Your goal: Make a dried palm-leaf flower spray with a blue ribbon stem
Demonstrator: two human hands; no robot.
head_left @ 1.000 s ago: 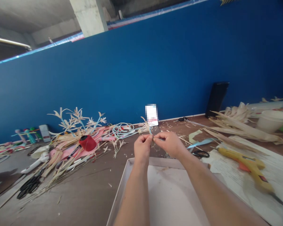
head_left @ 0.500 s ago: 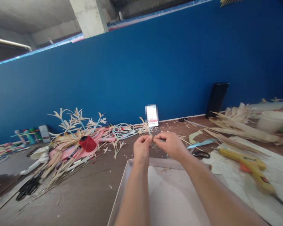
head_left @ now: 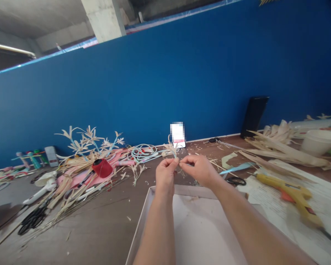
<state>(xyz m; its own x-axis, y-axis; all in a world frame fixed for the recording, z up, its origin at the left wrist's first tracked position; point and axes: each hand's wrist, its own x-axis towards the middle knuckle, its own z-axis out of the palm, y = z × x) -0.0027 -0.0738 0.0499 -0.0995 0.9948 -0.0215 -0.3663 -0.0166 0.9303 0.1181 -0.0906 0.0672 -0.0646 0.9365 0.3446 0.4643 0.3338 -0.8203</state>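
Note:
My left hand is pinched shut on the stem of a small flower made of pale dried-leaf strips, whose petals stick up above the thumb. Close beside it, my right hand has thumb and forefinger pressed together at the left fingertips; what it grips, if anything, is too small to tell. Both hands are above the far rim of a shallow white box. Similar finished-looking flowers with light-blue stems stand to the left.
A red thread spool, black scissors and loose strips lie at left. At right are a yellow glue gun on paper, dried husks and a white cup. A phone leans on the blue partition.
The flower in my left hand has turned a little, its tall petal now more upright and further right. My hands stay in nearly the same place, close together.

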